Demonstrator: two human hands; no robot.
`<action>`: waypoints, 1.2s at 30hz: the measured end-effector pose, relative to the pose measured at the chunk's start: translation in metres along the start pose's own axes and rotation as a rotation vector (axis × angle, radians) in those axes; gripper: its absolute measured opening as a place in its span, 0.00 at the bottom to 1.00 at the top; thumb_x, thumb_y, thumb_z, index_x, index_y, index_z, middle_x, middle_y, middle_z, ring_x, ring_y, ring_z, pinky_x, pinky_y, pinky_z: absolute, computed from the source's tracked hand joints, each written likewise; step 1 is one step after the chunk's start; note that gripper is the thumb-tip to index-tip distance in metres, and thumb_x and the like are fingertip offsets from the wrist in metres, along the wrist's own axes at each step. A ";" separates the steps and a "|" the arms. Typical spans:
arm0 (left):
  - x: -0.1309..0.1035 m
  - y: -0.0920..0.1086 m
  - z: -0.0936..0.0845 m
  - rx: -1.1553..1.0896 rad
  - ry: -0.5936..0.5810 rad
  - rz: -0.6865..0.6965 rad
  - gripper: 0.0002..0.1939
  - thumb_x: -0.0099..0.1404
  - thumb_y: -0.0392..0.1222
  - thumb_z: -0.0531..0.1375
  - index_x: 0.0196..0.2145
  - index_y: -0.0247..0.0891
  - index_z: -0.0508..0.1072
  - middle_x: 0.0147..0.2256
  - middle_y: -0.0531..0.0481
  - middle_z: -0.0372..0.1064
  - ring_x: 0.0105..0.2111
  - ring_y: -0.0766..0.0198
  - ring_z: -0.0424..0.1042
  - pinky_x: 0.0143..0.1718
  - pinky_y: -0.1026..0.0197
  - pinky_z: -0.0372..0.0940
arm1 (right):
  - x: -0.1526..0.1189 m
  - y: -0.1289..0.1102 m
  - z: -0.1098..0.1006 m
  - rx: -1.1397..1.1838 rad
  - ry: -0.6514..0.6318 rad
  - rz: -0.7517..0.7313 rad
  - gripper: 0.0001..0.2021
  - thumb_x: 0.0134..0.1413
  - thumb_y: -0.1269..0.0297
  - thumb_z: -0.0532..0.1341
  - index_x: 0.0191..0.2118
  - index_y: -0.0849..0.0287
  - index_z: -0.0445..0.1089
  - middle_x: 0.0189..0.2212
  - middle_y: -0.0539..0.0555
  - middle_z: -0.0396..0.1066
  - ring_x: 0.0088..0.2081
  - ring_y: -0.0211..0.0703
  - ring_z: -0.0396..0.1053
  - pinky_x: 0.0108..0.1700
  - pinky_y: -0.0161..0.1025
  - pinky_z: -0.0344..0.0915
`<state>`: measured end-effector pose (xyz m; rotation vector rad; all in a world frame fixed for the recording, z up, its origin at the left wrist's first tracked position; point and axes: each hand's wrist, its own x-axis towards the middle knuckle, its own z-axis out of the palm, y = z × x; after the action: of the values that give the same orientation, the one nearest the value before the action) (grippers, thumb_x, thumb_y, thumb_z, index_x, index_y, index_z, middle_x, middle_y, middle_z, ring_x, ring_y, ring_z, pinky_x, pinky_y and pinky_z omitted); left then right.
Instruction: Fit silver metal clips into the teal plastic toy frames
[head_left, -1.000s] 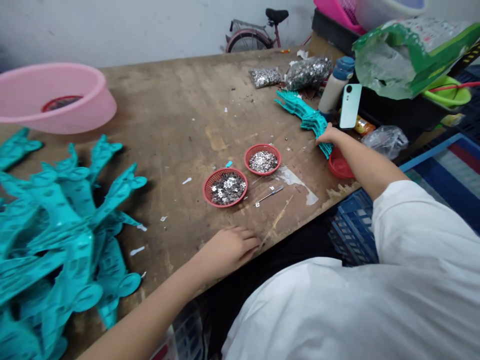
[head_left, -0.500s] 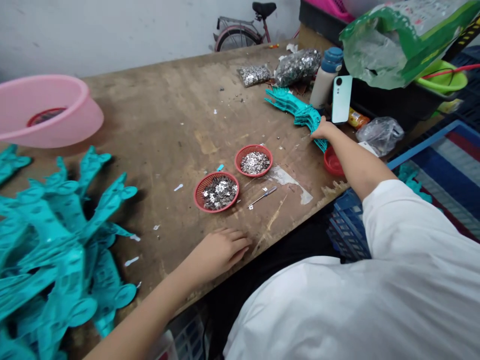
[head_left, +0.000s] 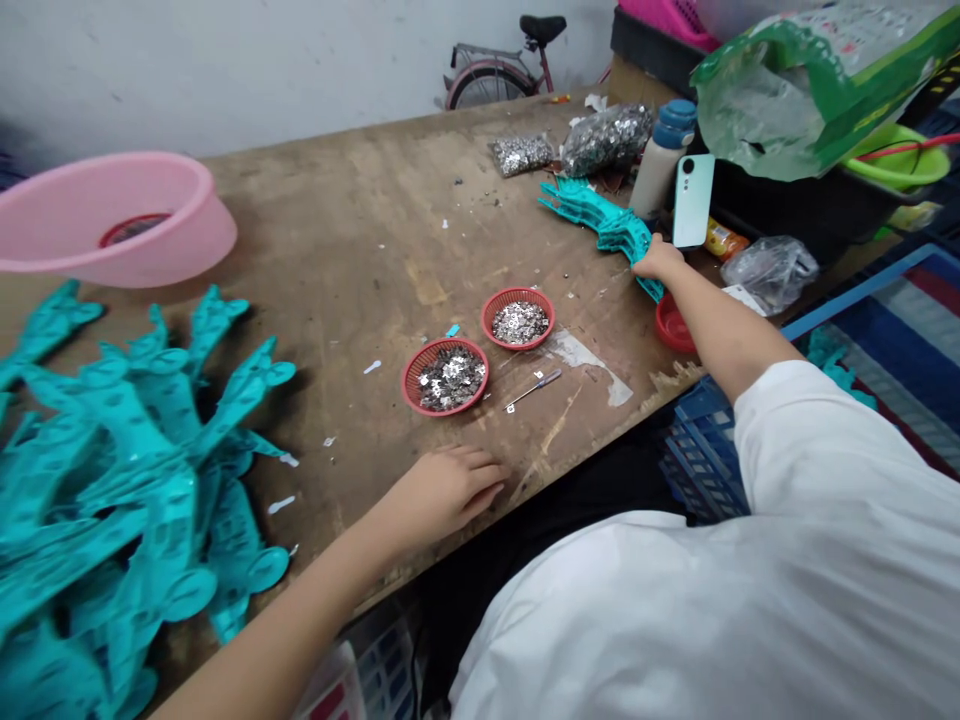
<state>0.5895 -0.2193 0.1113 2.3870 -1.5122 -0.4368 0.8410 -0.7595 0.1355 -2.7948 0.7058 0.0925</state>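
Note:
My left hand (head_left: 454, 487) lies palm down near the table's front edge, its fingers stretched out and nothing in it. In front of it stand two red plastic baskets, the nearer basket (head_left: 409, 392) and the farther basket (head_left: 553, 322), both holding small silvery metal pieces. A slim screwdriver (head_left: 534, 389) lies to their right. At the right, my right hand (head_left: 658, 260) is closed on the near part of a row of stacked teal plastic pieces (head_left: 600, 218); its fingertips are partly hidden. A large heap of similar teal pieces (head_left: 161, 480) covers the left side.
A pink basin (head_left: 187, 235) stands at the back left. Behind the row are bags of metal pieces (head_left: 606, 140), a bottle (head_left: 660, 160) and a phone (head_left: 693, 200). A red bowl (head_left: 673, 322) sits beneath my right forearm. A blue crate (head_left: 705, 440) stands below the table edge.
The view has shifted slightly, so most things sit farther right in the picture. Both hands keep nearly the same places on the table and at the teal row.

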 end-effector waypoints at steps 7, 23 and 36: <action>-0.001 0.001 -0.004 -0.012 0.024 0.013 0.17 0.94 0.38 0.59 0.63 0.43 0.90 0.54 0.40 0.90 0.51 0.52 0.89 0.55 0.54 0.81 | 0.002 0.016 0.004 0.042 -0.088 0.041 0.46 0.93 0.67 0.74 0.93 0.79 0.46 0.85 0.86 0.67 0.81 0.66 0.72 0.84 0.56 0.66; -0.002 0.000 -0.003 -0.023 0.005 0.013 0.18 0.95 0.39 0.60 0.66 0.43 0.90 0.57 0.39 0.91 0.53 0.51 0.90 0.56 0.55 0.81 | 0.035 0.032 0.019 0.043 -0.117 0.074 0.63 0.74 0.65 0.85 0.97 0.71 0.48 0.89 0.84 0.63 0.88 0.74 0.68 0.89 0.65 0.66; -0.001 -0.006 0.000 -0.049 -0.001 -0.024 0.20 0.94 0.41 0.58 0.64 0.45 0.91 0.56 0.40 0.91 0.53 0.50 0.90 0.57 0.54 0.84 | 0.036 0.039 0.019 -0.109 -0.113 -0.008 0.49 0.89 0.59 0.80 0.94 0.77 0.54 0.84 0.85 0.68 0.81 0.70 0.77 0.84 0.63 0.76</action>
<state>0.5940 -0.2155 0.1088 2.3695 -1.4579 -0.4756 0.8548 -0.8041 0.1040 -2.8674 0.6821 0.2928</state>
